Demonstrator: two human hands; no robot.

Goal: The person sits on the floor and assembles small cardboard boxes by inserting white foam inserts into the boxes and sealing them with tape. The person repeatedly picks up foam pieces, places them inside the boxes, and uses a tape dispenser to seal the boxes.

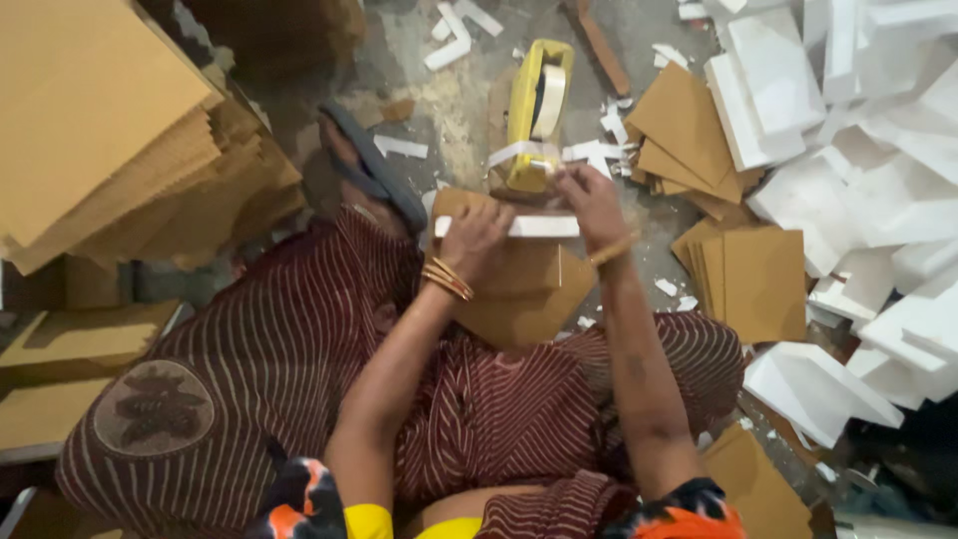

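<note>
Stacked cardboard sheets and white foam pieces ring the floor. On the lap, a cardboard packet holds a foam strip, seemingly half-taped. Left hand presses it flat; right hand grips the yellow tape dispenser.

The tape dispenser at upper centre is glossy yellow plastic, carrying a roll of pale, shiny tape. Beneath it, the brown sheets are matt cardboard, as is the tall stack at upper left, its edges rough and fibrous. The white blocks on the right look like matt foam. The floor is rough, dusty concrete. Thin bangles gleam like metal; the striped maroon skirt is soft cloth.
</note>
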